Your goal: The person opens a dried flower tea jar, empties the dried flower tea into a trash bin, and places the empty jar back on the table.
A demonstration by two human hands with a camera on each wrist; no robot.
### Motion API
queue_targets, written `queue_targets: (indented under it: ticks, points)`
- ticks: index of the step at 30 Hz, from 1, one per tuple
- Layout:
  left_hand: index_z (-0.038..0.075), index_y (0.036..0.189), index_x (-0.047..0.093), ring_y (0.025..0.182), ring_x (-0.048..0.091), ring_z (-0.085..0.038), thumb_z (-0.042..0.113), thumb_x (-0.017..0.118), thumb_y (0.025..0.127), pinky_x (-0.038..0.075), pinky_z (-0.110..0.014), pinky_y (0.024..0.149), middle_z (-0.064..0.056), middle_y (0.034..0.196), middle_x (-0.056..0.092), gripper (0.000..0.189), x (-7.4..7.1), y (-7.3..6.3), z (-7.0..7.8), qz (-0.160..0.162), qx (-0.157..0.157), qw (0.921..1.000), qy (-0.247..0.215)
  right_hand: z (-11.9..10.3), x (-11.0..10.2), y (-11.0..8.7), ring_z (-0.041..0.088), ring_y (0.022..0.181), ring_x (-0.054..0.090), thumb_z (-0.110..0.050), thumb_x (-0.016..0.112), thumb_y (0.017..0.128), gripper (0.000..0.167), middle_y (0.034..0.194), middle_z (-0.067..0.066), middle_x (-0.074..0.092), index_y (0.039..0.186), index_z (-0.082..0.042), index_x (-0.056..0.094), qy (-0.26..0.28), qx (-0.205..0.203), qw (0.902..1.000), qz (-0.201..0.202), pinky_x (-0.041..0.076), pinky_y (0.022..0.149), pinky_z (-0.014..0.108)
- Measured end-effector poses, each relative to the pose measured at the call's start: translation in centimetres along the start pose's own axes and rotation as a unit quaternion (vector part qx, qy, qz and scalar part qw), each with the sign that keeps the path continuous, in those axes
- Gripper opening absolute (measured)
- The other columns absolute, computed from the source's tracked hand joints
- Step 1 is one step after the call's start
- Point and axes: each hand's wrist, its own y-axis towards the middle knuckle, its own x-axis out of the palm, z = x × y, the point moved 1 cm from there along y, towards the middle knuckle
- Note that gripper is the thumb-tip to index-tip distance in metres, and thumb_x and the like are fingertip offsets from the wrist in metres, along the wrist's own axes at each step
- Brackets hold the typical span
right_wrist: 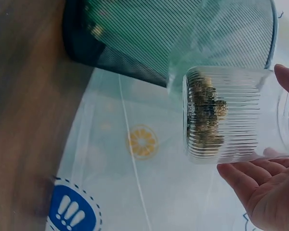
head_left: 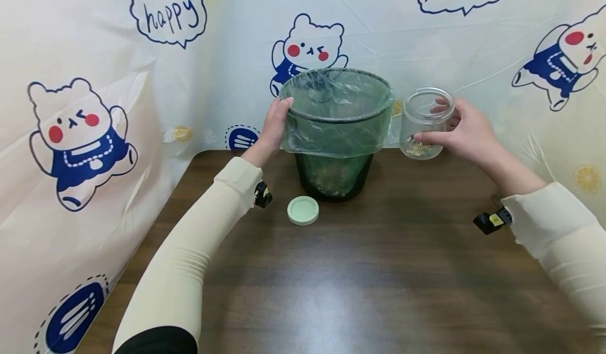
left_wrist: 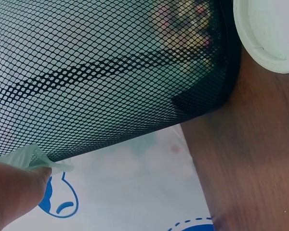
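Note:
A black mesh wastebasket (head_left: 333,178), lined with a thin green plastic bag (head_left: 336,141) folded over its rim, stands at the back of the table. My left hand (head_left: 271,132) grips its left rim and the bag's edge; the left wrist view shows the thumb (left_wrist: 17,192) against the plastic. To the basket's right, my right hand (head_left: 468,133) holds a clear glass jar (head_left: 421,114) upright and lidless, thumb and fingers around it. Small brownish-yellow dried pieces (right_wrist: 207,115) lie at the jar's ribbed bottom. A pale green round lid (head_left: 303,210) lies in front of the basket.
The dark wooden table (head_left: 331,280) ends against a hanging printed sheet (head_left: 227,54) at the back, and the sheet continues along the left side. Through the basket's mesh, yellowish and reddish bits (left_wrist: 192,33) show near its bottom.

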Motion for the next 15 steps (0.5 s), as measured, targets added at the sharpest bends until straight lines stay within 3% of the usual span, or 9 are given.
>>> queue_targets:
  ticks: [8, 15]
  points:
    - [0.005, 0.155, 0.016, 0.141, 0.024, -0.018, 0.044, 0.047, 0.093, 0.023, -0.033, 0.111, -0.009, 0.158, 0.021, 0.079, -0.1, 0.0, -0.1, -0.002, -0.006, 1.0, -0.002, -1.5, -1.4, 1.3, 0.041, 0.129, 0.043, -0.039, 0.082, 0.077, 0.092, 0.144, 0.021, 0.043, 0.147, -0.002, 0.034, -0.036, -0.007, 0.9992, 0.012, 0.036, 0.097, 0.059]
    - [0.003, 0.151, 0.025, 0.132, 0.036, -0.021, 0.042, 0.046, 0.094, 0.03, -0.033, 0.107, -0.014, 0.15, 0.034, 0.072, 0.0, -0.2, 0.2, -0.002, 0.007, 1.0, -0.006, -3.1, -2.4, 2.3, 0.039, 0.12, 0.045, -0.045, 0.08, 0.077, 0.093, 0.136, 0.023, 0.048, 0.145, -0.001, 0.035, -0.074, 0.009, 0.9967, 0.03, 0.038, 0.091, 0.055]
